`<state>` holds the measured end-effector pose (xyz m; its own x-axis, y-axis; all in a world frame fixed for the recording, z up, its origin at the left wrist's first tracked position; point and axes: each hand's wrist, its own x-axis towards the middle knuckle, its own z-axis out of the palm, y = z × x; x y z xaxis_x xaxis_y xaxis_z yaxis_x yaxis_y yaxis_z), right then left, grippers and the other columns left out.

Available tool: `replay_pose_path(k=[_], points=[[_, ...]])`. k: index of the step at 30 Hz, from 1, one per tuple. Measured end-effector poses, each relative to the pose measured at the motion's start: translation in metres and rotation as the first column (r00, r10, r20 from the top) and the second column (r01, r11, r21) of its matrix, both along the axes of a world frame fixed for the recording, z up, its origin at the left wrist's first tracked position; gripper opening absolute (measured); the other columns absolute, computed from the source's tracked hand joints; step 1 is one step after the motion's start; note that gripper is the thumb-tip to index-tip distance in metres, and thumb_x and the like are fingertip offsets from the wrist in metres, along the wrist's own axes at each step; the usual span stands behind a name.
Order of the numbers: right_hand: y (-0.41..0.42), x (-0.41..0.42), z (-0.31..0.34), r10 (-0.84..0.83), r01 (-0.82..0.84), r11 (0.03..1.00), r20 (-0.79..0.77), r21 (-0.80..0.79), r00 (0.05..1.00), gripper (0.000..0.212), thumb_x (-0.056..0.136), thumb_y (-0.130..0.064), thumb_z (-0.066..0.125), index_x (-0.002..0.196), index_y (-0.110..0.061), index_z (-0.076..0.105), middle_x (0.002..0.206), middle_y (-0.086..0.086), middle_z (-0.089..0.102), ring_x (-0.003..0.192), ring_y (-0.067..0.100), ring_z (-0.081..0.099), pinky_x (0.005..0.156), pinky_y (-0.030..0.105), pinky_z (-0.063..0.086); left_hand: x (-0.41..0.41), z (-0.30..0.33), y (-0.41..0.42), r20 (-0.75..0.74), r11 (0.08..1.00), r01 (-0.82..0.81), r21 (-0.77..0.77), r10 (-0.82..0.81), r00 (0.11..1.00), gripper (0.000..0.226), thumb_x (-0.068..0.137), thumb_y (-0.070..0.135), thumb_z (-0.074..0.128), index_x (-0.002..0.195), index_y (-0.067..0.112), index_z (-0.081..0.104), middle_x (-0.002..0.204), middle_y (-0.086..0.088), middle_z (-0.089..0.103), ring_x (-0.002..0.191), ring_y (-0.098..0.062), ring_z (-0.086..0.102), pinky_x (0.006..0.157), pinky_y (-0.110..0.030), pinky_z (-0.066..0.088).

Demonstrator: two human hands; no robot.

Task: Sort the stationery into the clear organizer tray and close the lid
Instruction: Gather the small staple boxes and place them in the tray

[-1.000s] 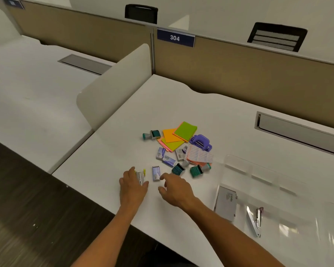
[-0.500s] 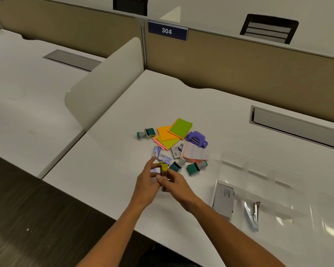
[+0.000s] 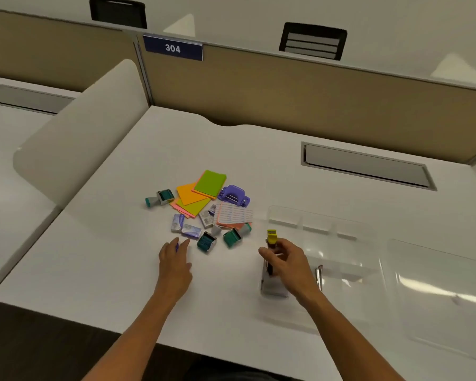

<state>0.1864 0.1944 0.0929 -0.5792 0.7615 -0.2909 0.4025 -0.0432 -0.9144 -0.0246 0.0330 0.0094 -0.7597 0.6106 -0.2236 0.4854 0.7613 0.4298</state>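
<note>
White laminate forms the worktop, the largest surface in view, and every position below is given relative to the clear organizer tray lying toward its right side. The tray is open, its transparent lid lying flat beyond its right edge, so the compartments are free to receive items; the lid is not yet closed. Inside the tray's near left compartment sits a grey boxed item, and a metal tool lies just right of it, largely hidden by the wrist. Left of the tray, well apart from it, the unsorted stationery lies in a loose heap: the sticky notes farthest from the tray, the purple hole punch and a printed label sheet nearer, several teal stamps and small staple boxes along the heap's near edge. The right hand is over the tray's left edge, fingers closed on a slim dark item with a yellow cap held upright, probably so it can be lowered end-on into a compartment. The left hand rests at the heap's near edge, farthest from the tray, fingers loosely spread with a small purple object between them; whether it grips that object cannot be told. Most pieces remain outside the tray, so sorting appears to be at an early stage.
</note>
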Motion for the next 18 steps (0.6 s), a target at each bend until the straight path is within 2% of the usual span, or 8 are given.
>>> replay_pose_path(k=[2, 4, 6, 9, 13, 15, 18], points=[[0.009, 0.032, 0.001, 0.058, -0.059, 0.998, 0.076, 0.014, 0.995, 0.020, 0.089, -0.031, 0.069, 0.109, -0.029, 0.064, 0.098, -0.006, 0.070, 0.087, 0.013, 0.069, 0.075, 0.025, 0.059, 0.000, -0.003, 0.000, 0.002, 1.000, -0.018, 0.020, 0.018, 1.000, 0.063, 0.090, -0.002, 0.058, 0.147, 0.011, 0.035, 0.157, -0.012, 0.023, 0.145, -0.029, 0.015, 0.115, -0.038, 0.026], [0.016, 0.062, 0.002, 0.041, -0.043, 0.999, 0.147, 0.007, 0.988, 0.017, 0.089, -0.029, 0.069, 0.105, -0.028, 0.064, 0.100, -0.007, 0.069, 0.086, 0.011, 0.069, 0.073, 0.024, 0.058, -0.001, -0.002, 0.003, 0.004, 0.997, -0.045, 0.063, 0.045, 0.999, 0.062, 0.083, -0.010, 0.061, 0.141, 0.007, 0.045, 0.153, -0.015, 0.030, 0.141, -0.031, 0.025, 0.112, -0.037, 0.032], [0.020, 0.083, 0.002, -0.038, 0.002, 0.993, 0.311, 0.115, 0.950, 0.019, 0.087, -0.035, 0.070, 0.101, -0.027, 0.061, 0.099, -0.010, 0.066, 0.078, 0.008, 0.066, 0.066, 0.017, 0.049, -0.002, 0.000, 0.007, -0.001, 0.994, -0.074, 0.084, 0.075, 0.997, 0.055, 0.080, -0.013, 0.062, 0.131, 0.004, 0.055, 0.146, -0.017, 0.039, 0.133, -0.034, 0.036, 0.106, -0.038, 0.038], [0.026, 0.098, -0.006, -0.120, -0.062, 0.952, 0.550, 0.300, 0.826, 0.028, 0.083, -0.047, 0.071, 0.097, -0.028, 0.056, 0.091, -0.009, 0.064, 0.079, 0.009, 0.060, 0.063, 0.021, 0.042, -0.004, 0.003, 0.012, -0.008, 0.989, -0.116, 0.090, 0.117, 0.993, 0.051, 0.077, -0.013, 0.064, 0.124, 0.005, 0.059, 0.137, -0.017, 0.046, 0.123, -0.037, 0.044, 0.101, -0.040, 0.041], [0.028, 0.094, -0.019, -0.103, -0.158, 0.933, 0.664, 0.322, 0.741, 0.027, 0.082, -0.041, 0.073, 0.088, -0.019, 0.058, 0.082, -0.002, 0.064, 0.074, 0.017, 0.061, 0.063, 0.027, 0.044, -0.001, 0.002, 0.017, 0.042, 0.981, -0.176, 0.087, 0.173, 0.984, 0.053, 0.079, -0.008, 0.064, 0.128, 0.011, 0.055, 0.139, -0.015, 0.041, 0.124, -0.037, 0.039, 0.099, -0.044, 0.043], [0.029, 0.089, -0.023, -0.101, -0.203, 0.922, 0.712, 0.329, 0.695, 0.029, 0.083, -0.039, 0.072, 0.095, -0.016, 0.059, 0.087, 0.001, 0.063, 0.077, 0.019, 0.061, 0.065, 0.026, 0.040, -0.001, 0.001, 0.019, 0.039, 0.982, -0.187, 0.034, 0.186, 0.982, 0.057, 0.081, -0.002, 0.066, 0.133, 0.013, 0.050, 0.143, -0.015, 0.036, 0.126, -0.037, 0.036, 0.100, -0.045, 0.042], [0.029, 0.085, -0.028, -0.122, -0.211, 0.914, 0.731, 0.346, 0.672, 0.037, 0.083, -0.041, 0.072, 0.105, -0.013, 0.061, 0.098, 0.005, 0.067, 0.087, 0.022, 0.066, 0.067, 0.026, 0.040, -0.001, 0.000, 0.021, 0.027, 0.982, -0.187, -0.022, 0.188, 0.982, 0.057, 0.082, 0.004, 0.066, 0.136, 0.012, 0.047, 0.139, -0.018, 0.041, 0.124, -0.037, 0.038, 0.103, -0.043, 0.038]])
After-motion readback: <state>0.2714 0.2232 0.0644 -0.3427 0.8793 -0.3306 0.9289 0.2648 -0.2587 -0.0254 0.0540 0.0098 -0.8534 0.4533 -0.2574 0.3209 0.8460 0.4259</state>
